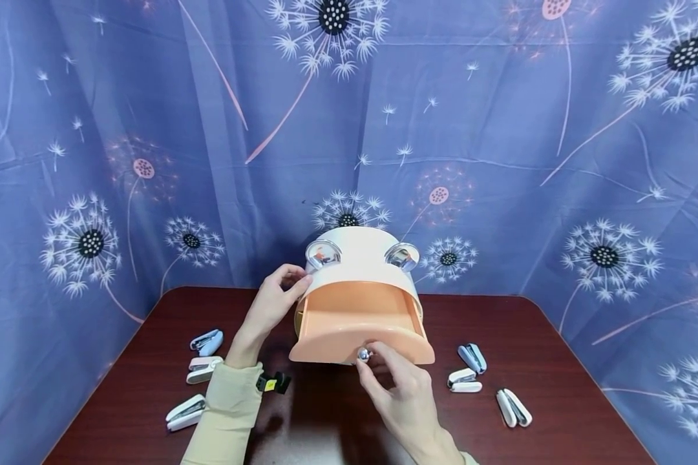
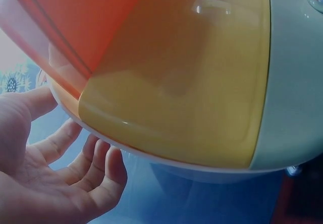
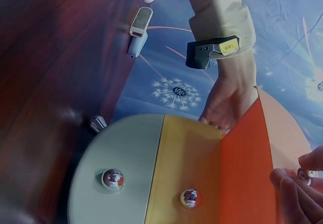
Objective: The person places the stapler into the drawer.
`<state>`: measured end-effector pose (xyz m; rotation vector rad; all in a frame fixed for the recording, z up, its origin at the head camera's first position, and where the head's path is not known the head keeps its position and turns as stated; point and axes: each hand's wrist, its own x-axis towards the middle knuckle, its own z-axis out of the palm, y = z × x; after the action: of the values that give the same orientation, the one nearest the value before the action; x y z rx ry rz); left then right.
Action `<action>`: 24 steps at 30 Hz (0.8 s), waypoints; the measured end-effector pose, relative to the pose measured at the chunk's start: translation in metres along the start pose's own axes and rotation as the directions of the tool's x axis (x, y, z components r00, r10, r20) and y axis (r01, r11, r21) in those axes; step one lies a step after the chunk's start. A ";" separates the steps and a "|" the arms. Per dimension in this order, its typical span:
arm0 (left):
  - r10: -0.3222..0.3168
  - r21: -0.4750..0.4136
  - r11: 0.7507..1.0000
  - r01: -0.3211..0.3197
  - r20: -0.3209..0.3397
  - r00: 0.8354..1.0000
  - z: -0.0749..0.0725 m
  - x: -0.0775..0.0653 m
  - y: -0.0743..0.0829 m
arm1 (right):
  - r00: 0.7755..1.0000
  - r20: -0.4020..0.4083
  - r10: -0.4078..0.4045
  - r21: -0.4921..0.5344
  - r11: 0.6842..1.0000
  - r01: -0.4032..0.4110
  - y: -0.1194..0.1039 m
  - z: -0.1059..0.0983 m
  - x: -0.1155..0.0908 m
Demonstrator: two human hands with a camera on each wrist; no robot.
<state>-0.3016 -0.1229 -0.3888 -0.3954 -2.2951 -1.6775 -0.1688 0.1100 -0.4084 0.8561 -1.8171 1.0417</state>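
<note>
A rounded white cabinet (image 1: 357, 255) with two shiny silver eye-like discs stands on the table, its orange top drawer (image 1: 357, 337) pulled out. My right hand (image 1: 406, 392) pinches that drawer's silver knob (image 1: 363, 354) between thumb and fingers. At the cabinet's left side, my left hand (image 1: 270, 307) touches the white shell with bent fingertips, not wrapped round it. Below the orange drawer, a yellow drawer (image 2: 181, 77) and a grey-green drawer (image 2: 298, 77) are closed. Their silver knobs show in the right wrist view. The orange drawer's visible interior holds nothing.
On the left of the dark red table (image 1: 442, 445) lie a blue stapler (image 1: 207, 342) and two whitish staplers. A blue stapler (image 1: 472, 358) and two white staplers lie on the right. A blue dandelion-print curtain (image 1: 256, 194) hangs behind.
</note>
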 end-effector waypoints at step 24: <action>-0.046 -0.076 0.995 0.058 0.153 0.987 -0.010 0.004 -0.001 | 0.995 0.098 -0.019 -0.048 0.999 0.024 -0.005 -0.012 0.000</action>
<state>-0.3046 -0.1322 -0.3853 -0.5002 -2.3680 -1.8286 -0.1609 0.1187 -0.4033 0.9082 -1.9029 0.9520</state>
